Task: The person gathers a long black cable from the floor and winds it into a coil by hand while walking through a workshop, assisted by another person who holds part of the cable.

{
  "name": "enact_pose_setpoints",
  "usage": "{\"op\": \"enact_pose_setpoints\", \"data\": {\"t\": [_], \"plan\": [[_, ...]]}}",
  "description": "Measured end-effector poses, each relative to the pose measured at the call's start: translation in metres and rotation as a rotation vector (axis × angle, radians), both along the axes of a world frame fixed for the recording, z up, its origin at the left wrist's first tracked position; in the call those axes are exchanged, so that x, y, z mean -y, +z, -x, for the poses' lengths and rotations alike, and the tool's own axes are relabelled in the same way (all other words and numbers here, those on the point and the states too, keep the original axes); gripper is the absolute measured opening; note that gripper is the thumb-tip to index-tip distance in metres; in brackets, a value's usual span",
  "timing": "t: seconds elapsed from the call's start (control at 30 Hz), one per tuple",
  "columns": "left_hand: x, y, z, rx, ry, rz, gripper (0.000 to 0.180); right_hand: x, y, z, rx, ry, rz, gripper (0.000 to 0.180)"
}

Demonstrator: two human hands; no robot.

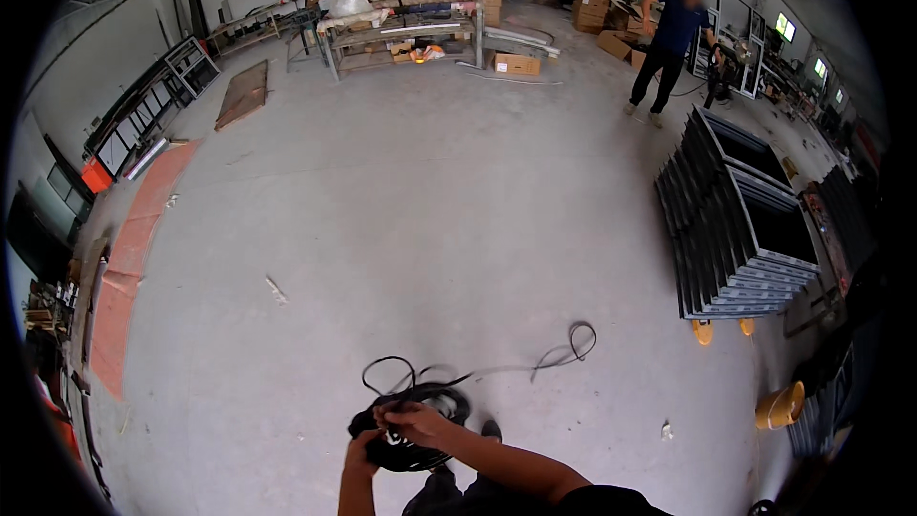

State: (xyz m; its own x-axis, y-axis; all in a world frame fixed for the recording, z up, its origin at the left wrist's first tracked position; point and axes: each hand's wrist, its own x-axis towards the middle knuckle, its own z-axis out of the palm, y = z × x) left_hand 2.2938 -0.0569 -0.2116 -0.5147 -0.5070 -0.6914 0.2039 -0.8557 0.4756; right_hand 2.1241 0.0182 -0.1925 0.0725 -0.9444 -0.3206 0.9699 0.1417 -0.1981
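Note:
A thick coil of black cable (457,408) hangs in front of me, just above my shoes. My left hand (361,451) is closed around the left side of the coil. Across the coil reaches my right hand (416,422), its fingers closed on cable beside the left one; the exact grip is partly hidden. One loose loop stands up above the bundle. From the coil a blurred length runs right, ending in a small loop (581,341) over the grey floor.
At the right, stacked dark frames (731,229) stand on yellow supports, with a yellow bucket (780,405) nearer me. A person (671,38) stands beyond the stack. An orange-pink sheet (134,258) lies along the left; a loaded workbench (406,33) stands at the back.

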Motion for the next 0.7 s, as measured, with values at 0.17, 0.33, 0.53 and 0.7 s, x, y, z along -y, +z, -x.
{"op": "enact_pose_setpoints", "data": {"t": [0.17, 0.33, 0.53, 0.7], "plan": [[-0.032, -0.005, 0.037, -0.168, -0.102, 0.059, 0.038, -0.021, 0.003, 0.005, -0.028, -0.023, -0.115, 0.023], [-0.027, 0.014, 0.086, -0.128, -0.396, 0.121, 0.036, -0.038, 0.020, 0.045, -0.443, -0.197, -0.209, 0.025], [-0.048, 0.037, 0.112, -0.272, -0.367, -0.193, 0.030, -0.056, 0.007, 0.063, -1.073, -0.320, -0.199, 0.020], [-0.050, 0.048, 0.090, 0.040, -0.604, 0.204, 0.019, -0.064, -0.028, 0.069, -0.026, -0.394, -0.254, 0.041]]}}
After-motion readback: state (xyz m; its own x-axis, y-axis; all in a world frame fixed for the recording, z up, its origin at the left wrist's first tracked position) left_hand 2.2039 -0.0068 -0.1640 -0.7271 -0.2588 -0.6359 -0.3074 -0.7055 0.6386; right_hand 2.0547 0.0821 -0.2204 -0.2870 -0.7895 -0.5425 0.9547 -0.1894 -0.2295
